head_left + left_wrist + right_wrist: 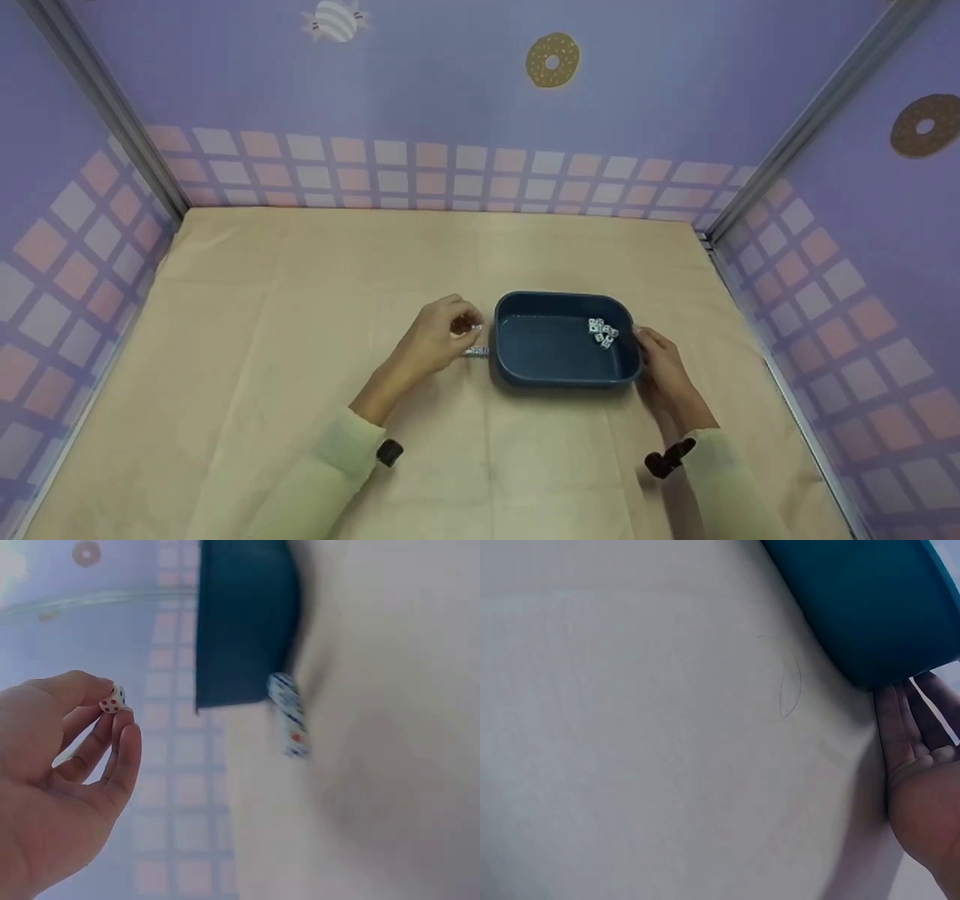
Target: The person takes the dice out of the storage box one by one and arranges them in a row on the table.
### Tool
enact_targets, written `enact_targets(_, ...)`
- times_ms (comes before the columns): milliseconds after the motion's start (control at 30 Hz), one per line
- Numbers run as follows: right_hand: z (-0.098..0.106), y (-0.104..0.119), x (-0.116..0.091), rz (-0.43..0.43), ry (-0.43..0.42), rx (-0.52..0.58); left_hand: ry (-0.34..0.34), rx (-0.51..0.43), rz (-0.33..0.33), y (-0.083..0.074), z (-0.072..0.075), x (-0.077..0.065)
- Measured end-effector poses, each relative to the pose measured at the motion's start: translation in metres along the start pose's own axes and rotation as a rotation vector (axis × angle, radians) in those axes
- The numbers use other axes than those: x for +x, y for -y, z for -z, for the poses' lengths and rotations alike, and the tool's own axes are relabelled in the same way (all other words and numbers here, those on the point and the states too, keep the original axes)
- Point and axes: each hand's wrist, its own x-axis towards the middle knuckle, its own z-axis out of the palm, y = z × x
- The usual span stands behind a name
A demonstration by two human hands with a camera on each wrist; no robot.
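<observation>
Two pale sleeves (322,465) enter from the near side over a surface draped in beige cloth (225,390), with a black wrist device (389,452) at each cuff. Beyond them, the left hand (435,334) has a narrow grip: thumb and fingertips pinch a white die (112,703), raised clear of the cloth just left of the container. The right hand (666,367) touches the right end wall of the container with fairly straight fingers (895,727); whether its thumb hooks the rim cannot be told. A short row of dice (289,716) lies on the cloth near the left hand, close beside the container's left end. The dark blue container (540,360), rectangular with rounded corners, stands between the two hands. Inside, a loose cluster of white dice (602,330) occupies the right part of its floor. Markings are pips: several red ones on the held die, a red one and blue ones on the row. Farthest back, a lilac wall (435,75) carries pink and white squares, with a doughnut motif (552,60) above.
</observation>
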Motion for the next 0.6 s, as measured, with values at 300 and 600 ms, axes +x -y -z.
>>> enact_targets(300,0.004,0.006,0.001,-0.003,-0.009,-0.036,0.056,0.181,0.098,0.045,0.0,-0.023)
enact_targets(600,-0.001,0.0,0.001,0.006,0.002,-0.013,0.087,0.252,0.037,0.062,-0.006,-0.024)
